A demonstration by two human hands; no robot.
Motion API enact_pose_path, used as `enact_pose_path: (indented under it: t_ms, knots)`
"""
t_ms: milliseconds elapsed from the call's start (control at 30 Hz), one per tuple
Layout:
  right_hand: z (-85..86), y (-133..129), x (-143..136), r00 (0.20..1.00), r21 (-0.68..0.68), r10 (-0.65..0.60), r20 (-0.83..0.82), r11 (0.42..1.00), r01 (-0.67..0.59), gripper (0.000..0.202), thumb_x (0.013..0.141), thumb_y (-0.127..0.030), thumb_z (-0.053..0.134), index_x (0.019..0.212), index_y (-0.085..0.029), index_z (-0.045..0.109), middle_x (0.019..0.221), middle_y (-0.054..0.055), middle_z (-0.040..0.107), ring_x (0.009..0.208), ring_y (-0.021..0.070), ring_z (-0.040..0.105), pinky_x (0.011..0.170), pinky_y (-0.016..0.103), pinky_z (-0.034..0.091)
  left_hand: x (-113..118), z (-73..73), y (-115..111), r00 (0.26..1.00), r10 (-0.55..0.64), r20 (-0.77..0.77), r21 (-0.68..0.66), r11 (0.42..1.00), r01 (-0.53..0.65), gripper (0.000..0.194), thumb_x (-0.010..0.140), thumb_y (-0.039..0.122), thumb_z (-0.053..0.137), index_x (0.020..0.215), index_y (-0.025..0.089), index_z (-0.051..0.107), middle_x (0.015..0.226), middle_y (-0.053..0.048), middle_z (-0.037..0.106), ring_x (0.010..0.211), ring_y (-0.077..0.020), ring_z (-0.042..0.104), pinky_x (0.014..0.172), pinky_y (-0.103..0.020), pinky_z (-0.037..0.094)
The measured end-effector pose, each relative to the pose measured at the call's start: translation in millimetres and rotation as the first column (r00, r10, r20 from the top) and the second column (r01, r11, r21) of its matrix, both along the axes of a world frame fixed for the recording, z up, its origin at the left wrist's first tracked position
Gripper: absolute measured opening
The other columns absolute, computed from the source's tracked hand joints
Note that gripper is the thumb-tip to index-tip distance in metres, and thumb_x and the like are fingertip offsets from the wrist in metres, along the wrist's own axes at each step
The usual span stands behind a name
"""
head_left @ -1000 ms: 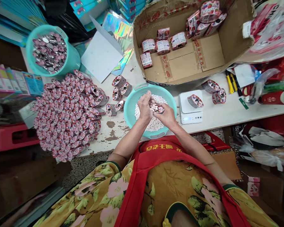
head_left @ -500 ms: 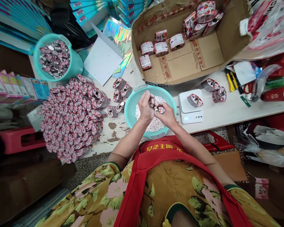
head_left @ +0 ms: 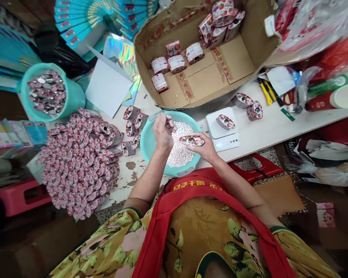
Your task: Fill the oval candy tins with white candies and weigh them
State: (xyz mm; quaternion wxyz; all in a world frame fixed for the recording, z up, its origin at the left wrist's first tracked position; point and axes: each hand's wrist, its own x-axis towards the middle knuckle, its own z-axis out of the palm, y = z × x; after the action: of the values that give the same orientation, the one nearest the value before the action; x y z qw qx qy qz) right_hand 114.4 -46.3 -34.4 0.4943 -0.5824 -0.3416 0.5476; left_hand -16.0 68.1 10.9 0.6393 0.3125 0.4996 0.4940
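Note:
My right hand (head_left: 207, 148) grips a small oval candy container (head_left: 191, 141), red and white on top with a dark opening at its middle. It is held over the turquoise basin (head_left: 147, 144), which holds many small whitish candies (head_left: 181, 156). My left hand (head_left: 163, 131) hangs over the basin's left side, apart from the container, its fingers curled inward; what they hold, if anything, is hidden. A similar container (head_left: 225, 122) rests on the white digital scale (head_left: 226, 144) to the right. Several more containers (head_left: 135, 117) stand left of the basin.
A large pile of such containers (head_left: 78, 166) covers the table's left. Behind it stands a turquoise bucket (head_left: 75, 94) of shiny caps. An open cardboard box (head_left: 203, 83) with several packs sits behind the basin. Two containers (head_left: 247, 105) and a yellow cutter (head_left: 266, 91) lie farther right.
My hands have separated: the left has drawn away from the container and curls over the basin's left side. The container now shows its open top. The whole view has shifted and turned slightly.

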Motion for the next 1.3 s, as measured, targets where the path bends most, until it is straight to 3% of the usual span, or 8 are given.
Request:
enact_pose_path:
  t_ms: [133, 367, 433, 567, 667, 800, 967, 1300]
  knots:
    - [8.2, -42, 48, 0.99, -0.04, -0.117, 0.081, 0.992, 0.121, 0.05, 0.063, -0.04, 0.087, 0.108, -0.027, 0.069, 0.115, 0.004, 0.069, 0.104, 0.0249, 0.067, 0.095, 0.042, 0.054, 48, -35.3, 0, 0.902, -0.318, -0.292, 0.131, 0.921, 0.367, 0.013, 0.086, 0.032, 0.072, 0.082, 0.02, 0.067, 0.076, -0.001, 0.062, 0.068, -0.0134, 0.058, 0.063, -0.023, 0.045]
    - [-15.4, -78, 137, 0.711, 0.048, -0.637, 0.298, 0.754, 0.655, 0.046, 0.066, -0.026, 0.082, 0.108, -0.027, 0.063, 0.111, 0.008, 0.07, 0.101, 0.0272, 0.067, 0.098, 0.043, 0.051, 158, -106.5, 4, 0.246, -0.575, -0.78, 0.169, 0.186, 0.968, 0.023, 0.085, 0.025, 0.068, 0.108, 0.023, 0.069, 0.123, -0.014, 0.066, 0.124, -0.0308, 0.054, 0.109, -0.048, 0.035]
    - [-34.9, -61, 149, 0.683, 0.07, -0.633, 0.363, 0.75, 0.658, 0.049, 0.068, -0.029, 0.08, 0.112, -0.023, 0.06, 0.112, 0.011, 0.069, 0.102, 0.0251, 0.066, 0.098, 0.04, 0.052, 162, -107.3, 9, 0.278, -0.605, -0.746, 0.173, 0.226, 0.959, 0.023, 0.083, 0.027, 0.071, 0.105, 0.021, 0.069, 0.113, -0.013, 0.067, 0.115, -0.0304, 0.058, 0.106, -0.045, 0.037]
    - [-72.4, -15, 156, 0.748, 0.035, -0.493, 0.444, 0.844, 0.535, 0.053, 0.073, -0.038, 0.074, 0.118, -0.016, 0.056, 0.117, 0.014, 0.068, 0.105, 0.0204, 0.064, 0.098, 0.036, 0.052, 116, -68.3, 13, 0.676, -0.631, -0.381, 0.179, 0.666, 0.724, 0.037, 0.069, 0.03, 0.084, 0.102, 0.019, 0.068, 0.103, -0.007, 0.068, 0.101, -0.0255, 0.063, 0.093, -0.034, 0.046]
    - [-75.3, 5, 148, 0.767, 0.003, -0.421, 0.485, 0.877, 0.48, 0.054, 0.069, -0.036, 0.079, 0.115, -0.013, 0.06, 0.12, 0.018, 0.065, 0.111, 0.024, 0.06, 0.107, 0.042, 0.046, 60, -31.7, 5, 0.82, -0.538, -0.194, 0.066, 0.827, 0.558, 0.041, 0.07, 0.033, 0.084, 0.105, 0.02, 0.068, 0.097, -0.004, 0.069, 0.094, -0.0211, 0.064, 0.087, -0.029, 0.048]
    - [-33.0, 5, 108, 0.648, 0.175, -0.402, 0.648, 0.906, 0.387, 0.07, 0.072, -0.038, 0.082, 0.133, -0.017, 0.054, 0.146, 0.022, 0.048, 0.139, 0.0292, 0.041, 0.12, 0.045, 0.031, 5, -16.0, -21, 0.819, -0.52, -0.244, 0.01, 0.843, 0.538, 0.046, 0.07, 0.032, 0.085, 0.112, 0.021, 0.069, 0.104, -0.005, 0.07, 0.097, -0.0209, 0.064, 0.088, -0.028, 0.048]
    - [14.5, 7, 32, 0.95, -0.084, 0.179, 0.257, 0.983, -0.163, 0.066, 0.068, -0.047, 0.084, 0.123, -0.021, 0.061, 0.115, 0.008, 0.069, 0.095, 0.0229, 0.066, 0.084, 0.037, 0.055, -19, -29.4, -48, 0.915, -0.402, 0.023, -0.119, 0.908, 0.402, 0.045, 0.075, 0.042, 0.083, 0.111, 0.017, 0.072, 0.106, -0.008, 0.072, 0.096, -0.0195, 0.066, 0.086, -0.027, 0.05]
    - [6.2, 5, 6, 0.954, -0.375, 0.235, 0.186, 0.914, -0.152, 0.055, 0.055, -0.05, 0.09, 0.091, -0.017, 0.065, 0.075, -0.002, 0.066, 0.065, 0.0128, 0.053, 0.063, 0.026, 0.046, -28, -70.4, -54, 0.915, -0.016, 0.404, -0.629, 0.721, 0.29, 0.043, 0.09, 0.053, 0.064, 0.088, 0.01, 0.07, 0.076, -0.008, 0.069, 0.06, -0.0148, 0.064, 0.061, -0.027, 0.051]
